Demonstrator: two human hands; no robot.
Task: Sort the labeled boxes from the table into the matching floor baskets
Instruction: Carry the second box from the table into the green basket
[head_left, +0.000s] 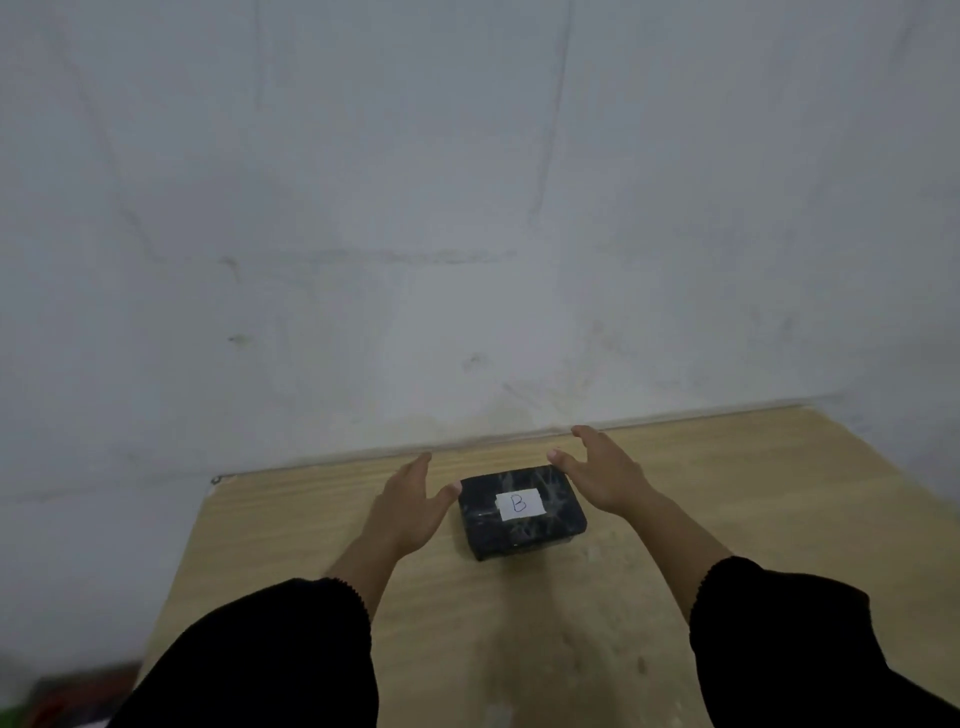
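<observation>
One black box (522, 512) labelled B is sitting alone on the counter (727, 493), left hand (410, 506) and right hand (605, 475) flanking it, fingers spread, not yet gripping; sorting looks nearly finished, baskets unseen.

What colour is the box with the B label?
Black with pale, marble-like streaks; the box shows best in the head view.

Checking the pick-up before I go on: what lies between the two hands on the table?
In the head view, the black box labeled B lies between the left hand and right hand, both open, on the table.
</observation>
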